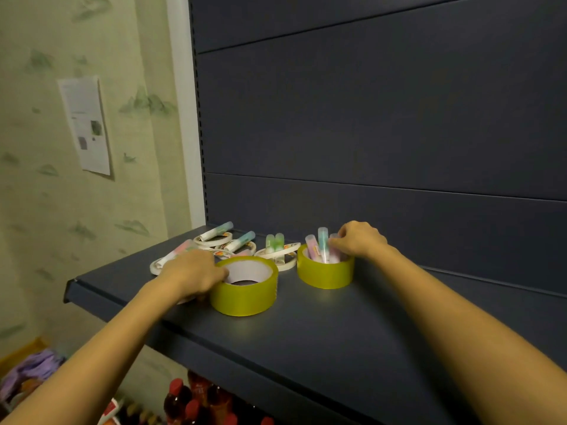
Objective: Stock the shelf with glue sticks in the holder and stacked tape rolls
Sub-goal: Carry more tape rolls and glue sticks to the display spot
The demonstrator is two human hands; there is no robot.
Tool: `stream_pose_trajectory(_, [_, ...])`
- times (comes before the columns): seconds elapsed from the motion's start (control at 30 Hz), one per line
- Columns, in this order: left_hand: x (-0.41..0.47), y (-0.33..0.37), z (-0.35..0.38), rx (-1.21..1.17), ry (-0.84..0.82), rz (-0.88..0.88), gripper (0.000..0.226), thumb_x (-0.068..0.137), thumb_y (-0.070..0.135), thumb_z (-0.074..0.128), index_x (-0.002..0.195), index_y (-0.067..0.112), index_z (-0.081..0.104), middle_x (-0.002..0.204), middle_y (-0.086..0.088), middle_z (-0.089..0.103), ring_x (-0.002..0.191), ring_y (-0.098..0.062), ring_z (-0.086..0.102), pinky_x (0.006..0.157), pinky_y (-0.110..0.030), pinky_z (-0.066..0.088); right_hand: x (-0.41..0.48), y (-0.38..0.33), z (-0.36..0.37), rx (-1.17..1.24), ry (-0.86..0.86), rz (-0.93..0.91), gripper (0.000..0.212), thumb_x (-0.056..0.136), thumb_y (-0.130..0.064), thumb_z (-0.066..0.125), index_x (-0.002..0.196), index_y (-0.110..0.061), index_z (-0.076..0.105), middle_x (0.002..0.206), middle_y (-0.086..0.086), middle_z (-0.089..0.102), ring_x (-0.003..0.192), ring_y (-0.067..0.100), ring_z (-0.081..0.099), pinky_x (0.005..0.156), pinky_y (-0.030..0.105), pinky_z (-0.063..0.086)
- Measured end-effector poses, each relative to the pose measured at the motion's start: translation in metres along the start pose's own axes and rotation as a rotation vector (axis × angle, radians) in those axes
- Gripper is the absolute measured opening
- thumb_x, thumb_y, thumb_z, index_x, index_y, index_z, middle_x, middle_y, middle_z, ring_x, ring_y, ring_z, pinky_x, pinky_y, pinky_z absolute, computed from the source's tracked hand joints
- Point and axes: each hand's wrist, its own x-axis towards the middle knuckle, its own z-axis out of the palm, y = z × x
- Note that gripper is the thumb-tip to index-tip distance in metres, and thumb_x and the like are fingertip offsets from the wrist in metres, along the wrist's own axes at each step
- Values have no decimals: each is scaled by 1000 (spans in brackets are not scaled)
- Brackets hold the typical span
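Glue sticks (322, 248) stand crowded in the right yellow roll (325, 276) on the shelf (306, 348), right grip (359, 240) pinching one; forcing it in could topple the lot. Left grip (196, 276) clasps the other yellow roll (245, 299), near loose thin tapes (277, 256).

The dark shelf (337, 338) carries two wide yellow tape rolls, each flat on one end: the near roll (244, 297) and, at two o'clock from it, the far roll (325, 276), with glue sticks (322, 245) upright in its core. From ten to twelve o'clock lie thin white tape rolls (287, 265), with loose glue sticks (242, 240) across them.
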Motion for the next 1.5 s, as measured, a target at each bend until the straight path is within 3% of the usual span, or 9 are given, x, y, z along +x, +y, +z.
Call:
stream_pose_trajectory(0.1, [0,6,-10,77,63,51,38,94,38,44,68,12,46,93,-11,53,80,-21,44,58,-27,32,3,-2,0,89,-10,47,41,92,-45,50,114,-13,61,117,11,61,107,30,59,88,38,49])
stream_pose_trajectory(0.17, [1,8,-15,83,87,81,40,94,38,44,64,11,41,90,-10,51,82,-24,44,70,-31,36,1,-1,-2,201,23,57,29,90,-43,55,100,-17,62,118,11,62,109,31,59,93,42,50])
stream_pose_trajectory(0.27, [6,11,-23,121,132,141,39,94,38,43,70,11,58,109,-18,62,88,-30,53,79,-35,43,-10,4,-12,344,140,47,20,87,-37,61,73,-25,53,110,9,66,103,29,61,92,41,50])
stream_pose_trajectory(0.33, [9,16,-28,141,187,175,38,95,39,42,89,9,64,106,-17,62,91,-32,56,76,-36,42,-21,10,-22,399,253,45,17,86,-37,62,78,-26,52,106,6,66,102,28,62,90,41,50])
stream_pose_trajectory(0.47, [11,37,-36,93,273,263,43,93,43,44,64,12,51,79,-9,56,82,-32,55,68,-32,38,-56,32,-42,568,440,33,17,86,-30,64,76,-29,51,90,1,64,93,27,66,88,47,52])
stream_pose_trajectory(0.63, [-8,88,-32,-5,294,422,40,92,42,44,74,9,59,84,-12,57,84,-33,53,71,-34,37,-122,80,-64,559,550,91,10,86,-30,65,85,-25,56,94,1,65,93,25,67,86,47,54])
stream_pose_trajectory(1.07, [-112,259,5,-49,228,763,40,91,41,44,75,9,61,81,-12,62,85,-33,56,70,-33,36,-288,232,-131,371,728,350,10,87,-26,62,93,-21,55,97,-1,64,94,23,66,86,43,54])
stream_pose_trajectory(1.43, [-222,398,32,-86,183,774,41,92,38,42,75,7,62,65,-4,54,75,-28,54,67,-30,35,-361,381,-201,188,751,370,19,89,-21,62,106,-13,61,93,-4,59,84,14,58,70,22,42])
stream_pose_trajectory(1.5, [-235,416,34,-94,196,762,40,92,38,42,70,9,58,63,-3,52,74,-28,53,66,-30,35,-364,403,-212,181,773,343,23,90,-22,61,111,-12,59,96,-3,59,85,13,56,76,24,43])
